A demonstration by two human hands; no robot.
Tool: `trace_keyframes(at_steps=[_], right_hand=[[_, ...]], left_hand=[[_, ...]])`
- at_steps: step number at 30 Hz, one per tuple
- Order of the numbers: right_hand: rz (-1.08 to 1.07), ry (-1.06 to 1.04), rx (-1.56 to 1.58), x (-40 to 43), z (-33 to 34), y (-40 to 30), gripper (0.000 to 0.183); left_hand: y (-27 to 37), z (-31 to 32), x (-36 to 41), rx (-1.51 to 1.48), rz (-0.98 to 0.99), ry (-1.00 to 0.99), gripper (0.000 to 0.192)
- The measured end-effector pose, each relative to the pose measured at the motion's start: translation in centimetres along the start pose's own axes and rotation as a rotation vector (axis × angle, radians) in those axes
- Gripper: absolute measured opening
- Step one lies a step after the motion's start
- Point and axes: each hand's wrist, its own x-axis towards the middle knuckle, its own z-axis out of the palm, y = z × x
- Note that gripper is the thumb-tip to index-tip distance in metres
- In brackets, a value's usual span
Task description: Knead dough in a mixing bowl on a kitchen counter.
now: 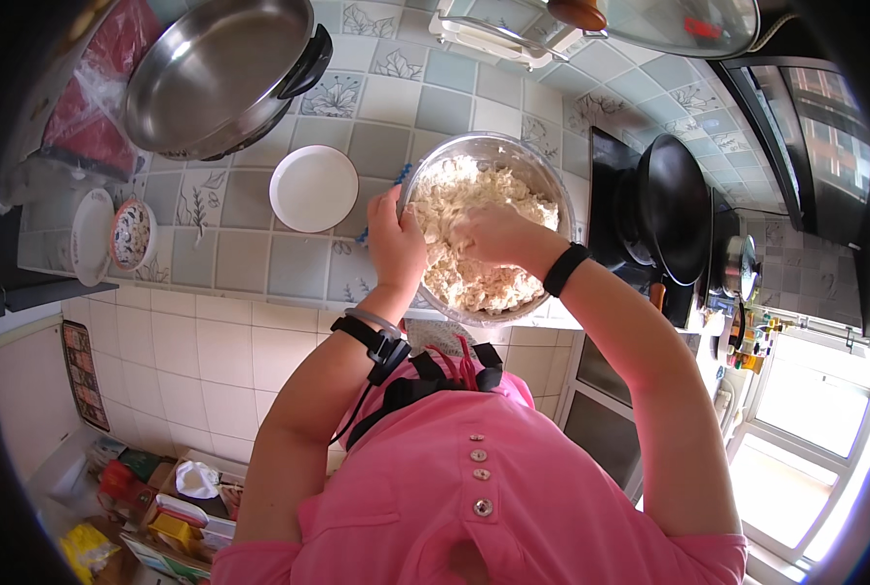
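A large stainless steel bowl (564, 191) stands at the counter's front edge, full of shaggy, crumbly dough (493, 289). My left hand (397, 238) grips the bowl's left rim, thumb on the inner side. Pushed into the middle of the dough is my right hand (497, 232); its fingertips are coated and partly buried, so their exact hold is hidden. Something blue and beaded (403, 174) shows from under the bowl's left side. A white plate (314, 189) with a dark rim lies to the left of my left hand.
Back left on the tiled counter (241, 259) sits a large steel pan (219, 73). A patterned bowl (131, 234) and an oval white dish (92, 238) are at far left. On the right, a black wok (673, 208) rests on the stove. A glass lid (680, 25) is at the back.
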Motion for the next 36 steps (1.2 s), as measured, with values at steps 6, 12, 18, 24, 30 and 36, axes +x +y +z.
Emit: trace_keyframes(at_steps=[6, 12, 18, 24, 30, 36], right_hand=[[0.370, 0.001, 0.097, -1.4, -0.6, 0.8, 0.044], [0.127, 0.026, 0.181, 0.0, 1.2, -0.4, 0.043], [-0.048, 0.048, 0.161, -1.1, -0.7, -0.4, 0.030], [0.132, 0.269, 0.403, 1.3, 1.2, 0.1, 0.050], [-0.054, 0.015, -0.007, -0.5, 0.0, -1.2, 0.049], [0.187, 0.007, 0.136, 0.8, 1.1, 0.5, 0.050]], left_hand=[[0.0, -0.6, 0.2, -0.037, 0.029, -0.025, 0.029], [-1.7, -3.9, -1.3, -0.485, -0.414, -0.286, 0.037], [-4.3, -9.1, -1.8, -0.680, -0.708, -0.164, 0.041], [-5.2, -10.6, 1.2, -0.868, -0.668, -0.022, 0.047], [-5.3, -10.8, 3.3, -0.953, -0.646, -0.074, 0.044], [-5.3, -10.9, 4.3, -0.785, -0.732, -0.115, 0.047]])
